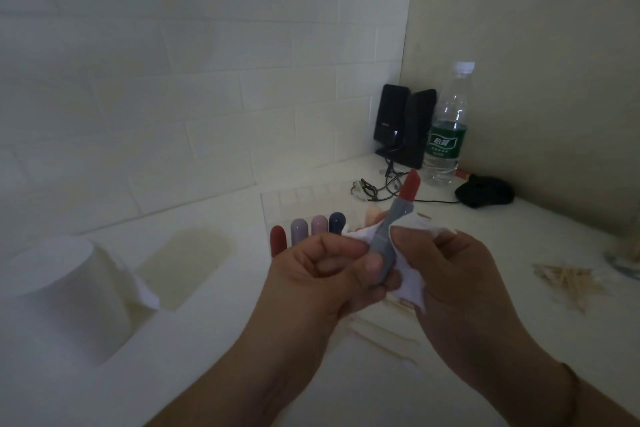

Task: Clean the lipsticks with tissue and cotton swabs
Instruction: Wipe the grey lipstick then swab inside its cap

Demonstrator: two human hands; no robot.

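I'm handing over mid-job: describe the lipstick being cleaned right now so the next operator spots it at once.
Start at the clear water bottle with the green label in the far corner of the white counter, then come straight toward the camera to the two hands. The left hand holds a grey-cased lipstick with its red bullet up, while the right hand presses white tissue against it. The capped lipsticks behind stand untouched.

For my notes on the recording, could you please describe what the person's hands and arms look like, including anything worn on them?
Both the left hand and the right hand are bare, without gloves, and no rings show. Both forearms are bare as far as the picture reaches, with no sleeves in view. A thin band circles the right wrist; the dim light hides its colour and material.
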